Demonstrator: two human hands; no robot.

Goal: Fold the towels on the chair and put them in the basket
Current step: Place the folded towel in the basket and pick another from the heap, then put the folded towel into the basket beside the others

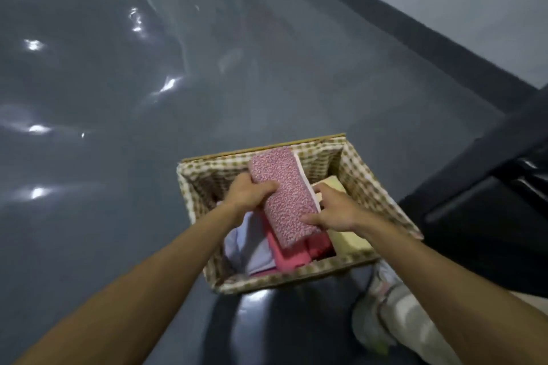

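A folded pink speckled towel (284, 192) is held over the open basket (299, 275), which has a checked cloth lining. My left hand (247, 191) grips the towel's left edge, thumb across its top. My right hand (333, 209) holds its right edge with the thumb on the lower corner. Beneath it in the basket lie a folded pale lilac towel (252, 249), a pink towel (293, 258) and a cream-yellow towel (347, 243).
The basket stands on a glossy grey floor (118, 98) with light reflections. A dark piece of furniture (489, 204) stands to the right. A light-coloured shoe (382, 314) shows at the lower right, just in front of the basket.
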